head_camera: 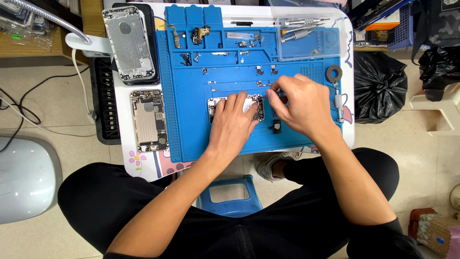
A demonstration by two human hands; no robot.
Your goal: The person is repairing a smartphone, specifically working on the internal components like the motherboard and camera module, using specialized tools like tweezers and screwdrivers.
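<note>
An opened phone body (258,106) lies in the middle of the blue repair mat (191,120), mostly covered by my hands. My left hand (233,125) rests flat on it, fingers spread and pressing it down. My right hand (299,103) hovers at the phone's right end with thumb and fingertips pinched together near its top edge; whatever small part they pinch is too small to make out. Small screws and metal parts (261,71) lie on the mat just beyond my fingers.
Two more stripped phone shells lie left of the mat, one (130,43) at the back, one (149,120) nearer. A clear box with screwdrivers (302,33) sits back right. A screwdriver (338,98) and a tape roll (333,73) lie at the right edge. A blue stool (230,196) stands below.
</note>
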